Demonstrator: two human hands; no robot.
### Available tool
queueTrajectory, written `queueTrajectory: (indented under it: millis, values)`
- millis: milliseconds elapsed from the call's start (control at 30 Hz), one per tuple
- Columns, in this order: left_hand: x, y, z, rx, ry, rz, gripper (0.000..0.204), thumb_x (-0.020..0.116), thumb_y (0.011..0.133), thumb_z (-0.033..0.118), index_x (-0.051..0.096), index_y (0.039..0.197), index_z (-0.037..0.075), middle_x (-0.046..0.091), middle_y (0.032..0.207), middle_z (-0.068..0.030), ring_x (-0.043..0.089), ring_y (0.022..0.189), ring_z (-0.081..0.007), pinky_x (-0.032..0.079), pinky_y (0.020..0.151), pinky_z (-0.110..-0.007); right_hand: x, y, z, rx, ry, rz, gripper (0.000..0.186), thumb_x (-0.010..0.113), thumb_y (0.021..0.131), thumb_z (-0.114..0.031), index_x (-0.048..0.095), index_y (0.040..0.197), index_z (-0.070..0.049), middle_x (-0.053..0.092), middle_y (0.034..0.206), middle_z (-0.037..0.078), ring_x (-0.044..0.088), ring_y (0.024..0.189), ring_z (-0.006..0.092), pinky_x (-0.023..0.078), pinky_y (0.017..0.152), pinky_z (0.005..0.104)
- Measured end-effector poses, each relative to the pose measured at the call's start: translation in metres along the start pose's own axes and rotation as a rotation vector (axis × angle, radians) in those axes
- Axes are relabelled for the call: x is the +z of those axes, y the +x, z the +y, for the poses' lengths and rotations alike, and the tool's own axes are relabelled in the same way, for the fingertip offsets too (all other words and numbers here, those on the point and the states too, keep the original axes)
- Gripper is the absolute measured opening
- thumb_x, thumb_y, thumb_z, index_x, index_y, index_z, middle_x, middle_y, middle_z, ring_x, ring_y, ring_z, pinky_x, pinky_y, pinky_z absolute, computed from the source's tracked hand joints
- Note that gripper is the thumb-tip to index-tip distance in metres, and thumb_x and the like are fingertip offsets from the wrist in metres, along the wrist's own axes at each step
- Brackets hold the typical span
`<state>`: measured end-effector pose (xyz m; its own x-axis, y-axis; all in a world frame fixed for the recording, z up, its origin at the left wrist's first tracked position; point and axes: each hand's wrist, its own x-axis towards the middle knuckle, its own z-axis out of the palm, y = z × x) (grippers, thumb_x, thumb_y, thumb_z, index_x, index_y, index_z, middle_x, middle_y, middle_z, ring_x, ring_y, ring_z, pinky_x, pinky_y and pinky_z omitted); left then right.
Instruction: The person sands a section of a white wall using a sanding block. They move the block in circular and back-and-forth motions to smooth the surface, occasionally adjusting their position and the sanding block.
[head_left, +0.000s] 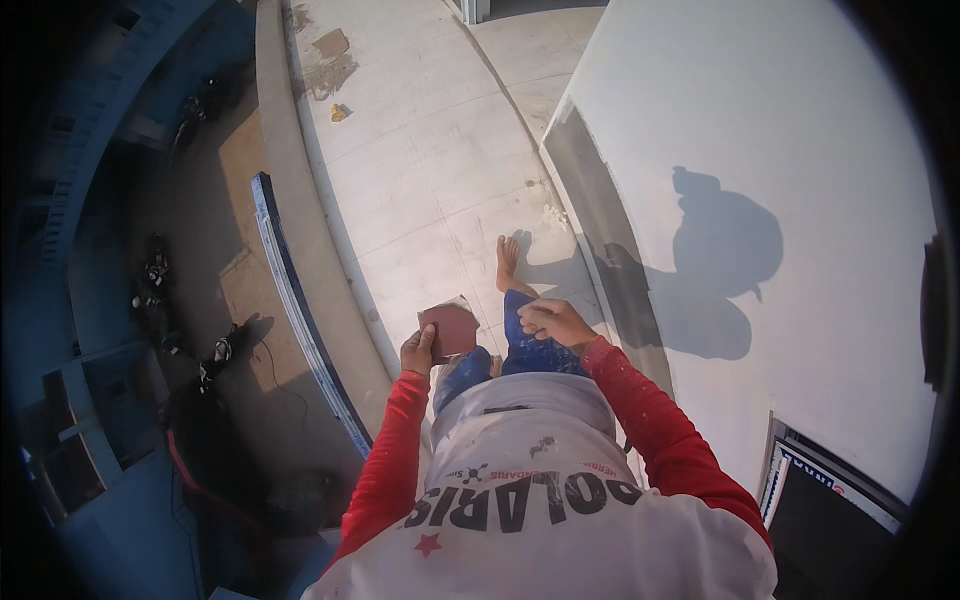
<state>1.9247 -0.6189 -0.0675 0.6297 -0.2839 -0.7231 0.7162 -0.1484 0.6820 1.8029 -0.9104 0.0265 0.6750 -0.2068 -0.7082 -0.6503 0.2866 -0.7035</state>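
Observation:
My left hand holds a reddish-brown sheet of sandpaper by its left side, thumb on top. The sheet has a pale, uneven far edge and is held out in front of my left thigh. My right hand is in a loose fist over my right thigh, fingers curled in, and nothing shows in it. Both forearms are in red sleeves. Below them my bare foot is on the pale floor, under blue trousers with whitish smears.
A pale walkway stretches ahead. To the right stands a white wall with a grey lower band and my shadow on it. A low ledge and a blue-white rail border the left drop, where motorcycles are parked below. A yellowish scrap lies ahead.

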Motion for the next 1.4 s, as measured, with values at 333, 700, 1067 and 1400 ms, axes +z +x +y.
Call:
queueTrajectory:
  millis: [333,700,1067,1400]
  values:
    - [-0.219,-0.09,0.034,-0.313,0.099,1.285,0.038,0.061,0.103,0.022,0.069,0.12,-0.01,0.076,0.097,-0.0218,0.076,0.089,-0.0323,0.06,0.075,-0.042,-0.052,0.263,-0.208,-0.282,-0.634,-0.148,0.024,0.065,0.092,-0.024,0.076,0.099,-0.004,0.076,0.095,0.017,0.073,0.084,0.0284,0.056,0.081,0.0382]
    - [-0.104,0.194,0.158,-0.375,0.687,0.905,0.04,0.06,0.097,0.024,0.071,0.112,-0.011,0.07,0.11,-0.0345,0.069,0.106,-0.049,0.055,0.095,-0.049,-0.021,0.508,-0.53,-0.394,-0.507,0.035,0.028,0.063,0.093,-0.018,0.073,0.11,0.001,0.075,0.093,0.01,0.072,0.083,0.0167,0.055,0.077,0.0309]
    - [-0.178,0.606,0.707,0.28,0.914,0.578,0.06,0.053,0.1,0.048,0.075,0.104,-0.008,0.072,0.1,-0.0329,0.072,0.099,-0.0458,0.053,0.089,-0.052,0.068,0.664,-0.725,-0.523,-0.688,-0.196,0.031,0.068,0.095,-0.023,0.073,0.117,-0.002,0.076,0.109,0.018,0.073,0.098,0.0287,0.055,0.089,0.0364]
    - [-0.016,0.77,1.005,0.496,0.342,0.266,0.042,0.065,0.104,0.041,0.075,0.103,0.0,0.066,0.081,0.0033,0.056,0.074,-0.005,0.047,0.064,-0.026,0.152,0.881,-0.995,-0.305,-0.264,-0.401,0.049,0.072,0.096,-0.029,0.062,0.135,-0.001,0.072,0.112,0.015,0.069,0.102,0.0204,0.054,0.088,0.0343]
